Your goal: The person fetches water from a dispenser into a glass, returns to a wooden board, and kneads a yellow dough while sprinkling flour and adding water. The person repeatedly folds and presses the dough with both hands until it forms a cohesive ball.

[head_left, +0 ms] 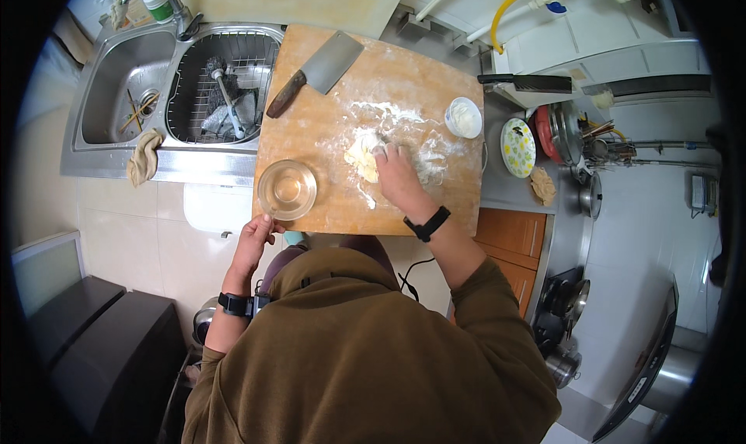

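Note:
On a floured wooden board [349, 211] lies a rough mass of dough and flour [362, 155]. My right hand [397, 173] rests on its right side with the fingers bent down into it; whether they grip any dough cannot be told. My left hand [256, 237] is at the board's front left edge, fingers curled and thumb up by the rim of a clear glass bowl [288, 190]; whether it touches the bowl is unclear. A white bowl of flour [463, 117] stands at the board's right side. A cleaver with a wooden handle [335, 62] lies at the back left.
Left of the board is a double steel sink [172, 88] with a rack, a brush and a cloth [144, 157] over its front edge. On the right counter are a patterned plate [518, 148], a red pot [548, 134] and a black-handled knife [524, 83].

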Motion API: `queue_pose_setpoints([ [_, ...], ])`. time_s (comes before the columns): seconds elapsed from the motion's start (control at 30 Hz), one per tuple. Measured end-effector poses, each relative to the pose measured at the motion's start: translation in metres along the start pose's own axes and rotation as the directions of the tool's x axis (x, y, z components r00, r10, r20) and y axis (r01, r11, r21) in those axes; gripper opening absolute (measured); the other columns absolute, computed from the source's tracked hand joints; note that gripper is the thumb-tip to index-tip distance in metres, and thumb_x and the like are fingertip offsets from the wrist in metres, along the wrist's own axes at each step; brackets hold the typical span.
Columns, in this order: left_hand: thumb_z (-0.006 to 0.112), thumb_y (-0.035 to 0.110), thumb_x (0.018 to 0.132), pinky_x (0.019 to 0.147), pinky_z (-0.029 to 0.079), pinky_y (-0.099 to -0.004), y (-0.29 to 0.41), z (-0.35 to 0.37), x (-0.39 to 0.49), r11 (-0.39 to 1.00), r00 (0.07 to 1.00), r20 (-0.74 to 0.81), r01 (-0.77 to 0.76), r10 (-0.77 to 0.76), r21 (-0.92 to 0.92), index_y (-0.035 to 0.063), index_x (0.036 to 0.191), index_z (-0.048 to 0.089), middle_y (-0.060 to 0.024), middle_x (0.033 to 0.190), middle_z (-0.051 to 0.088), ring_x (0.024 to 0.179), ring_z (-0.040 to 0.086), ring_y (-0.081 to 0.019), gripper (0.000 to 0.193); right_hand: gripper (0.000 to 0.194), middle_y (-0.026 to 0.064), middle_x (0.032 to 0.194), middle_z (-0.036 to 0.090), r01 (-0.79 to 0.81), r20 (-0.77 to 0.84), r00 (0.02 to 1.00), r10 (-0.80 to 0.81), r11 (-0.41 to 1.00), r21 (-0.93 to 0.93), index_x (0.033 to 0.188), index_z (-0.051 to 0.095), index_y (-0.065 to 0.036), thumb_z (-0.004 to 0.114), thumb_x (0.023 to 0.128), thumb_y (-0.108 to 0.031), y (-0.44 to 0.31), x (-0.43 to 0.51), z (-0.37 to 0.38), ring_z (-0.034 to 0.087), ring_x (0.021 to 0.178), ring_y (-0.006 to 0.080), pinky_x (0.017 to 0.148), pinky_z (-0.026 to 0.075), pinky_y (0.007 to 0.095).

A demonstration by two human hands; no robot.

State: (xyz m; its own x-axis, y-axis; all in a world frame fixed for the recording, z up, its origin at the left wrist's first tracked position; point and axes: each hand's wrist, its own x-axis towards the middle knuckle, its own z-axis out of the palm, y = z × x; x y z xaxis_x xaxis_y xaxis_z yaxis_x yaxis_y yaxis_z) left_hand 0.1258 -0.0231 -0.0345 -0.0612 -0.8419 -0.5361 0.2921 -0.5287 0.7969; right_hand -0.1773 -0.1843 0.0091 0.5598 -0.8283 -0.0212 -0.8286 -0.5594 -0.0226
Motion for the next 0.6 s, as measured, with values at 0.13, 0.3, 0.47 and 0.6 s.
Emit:
queue_pose_setpoints([
  [0.13,0.049,0.039,0.095,0.063,0.041,-0.0231,0.000,0.000,0.000,1.000,1.000,-0.016,0.007,-0.008,-0.022,0.0049,0.087,0.063,-0.0049,0.080,0.065,0.066,0.049,-0.0085,0.038,0.027,0.0145,0.098,0.050,0.007,0.131,0.991,0.011,0.990,-0.138,0.108,0.055,-0.003,0.053,0.084,-0.014,-0.022,-0.005,0.015,0.052,0.088,0.0297,0.069,0.050,0.0371],
  [0.3,0.049,0.038,0.095,0.062,0.041,-0.0227,0.001,0.001,-0.001,0.999,1.000,-0.023,0.015,-0.016,-0.031,0.0049,0.088,0.063,-0.0043,0.079,0.065,0.065,0.047,-0.0080,0.037,0.017,0.0131,0.094,0.050,-0.059,0.189,0.977,0.095,0.980,-0.187,0.100,0.055,-0.006,0.049,0.086,-0.012,-0.014,0.014,0.031,0.054,0.082,0.0292,0.061,0.052,0.0355],
  [0.47,0.048,0.037,0.096,0.062,0.041,-0.0227,0.003,0.001,0.000,1.000,1.000,-0.015,0.000,0.000,-0.027,0.0048,0.087,0.063,-0.0040,0.079,0.065,0.064,0.047,-0.0078,0.037,0.015,0.0144,0.099,0.050,-0.119,0.082,0.988,0.131,0.984,-0.133,0.098,0.053,-0.007,0.050,0.084,-0.011,0.015,0.043,0.048,0.057,0.080,0.0306,0.061,0.052,0.0370],
  [0.6,0.049,0.038,0.095,0.061,0.041,-0.0225,0.004,-0.004,0.002,0.999,0.999,0.021,-0.037,0.036,0.029,0.0048,0.088,0.063,-0.0040,0.078,0.065,0.065,0.049,-0.0079,0.037,0.034,0.0171,0.105,0.058,-0.056,0.013,0.998,0.056,0.998,-0.014,0.115,0.056,-0.003,0.051,0.081,-0.007,0.040,0.037,0.031,0.061,0.083,0.0321,0.063,0.052,0.0346],
])
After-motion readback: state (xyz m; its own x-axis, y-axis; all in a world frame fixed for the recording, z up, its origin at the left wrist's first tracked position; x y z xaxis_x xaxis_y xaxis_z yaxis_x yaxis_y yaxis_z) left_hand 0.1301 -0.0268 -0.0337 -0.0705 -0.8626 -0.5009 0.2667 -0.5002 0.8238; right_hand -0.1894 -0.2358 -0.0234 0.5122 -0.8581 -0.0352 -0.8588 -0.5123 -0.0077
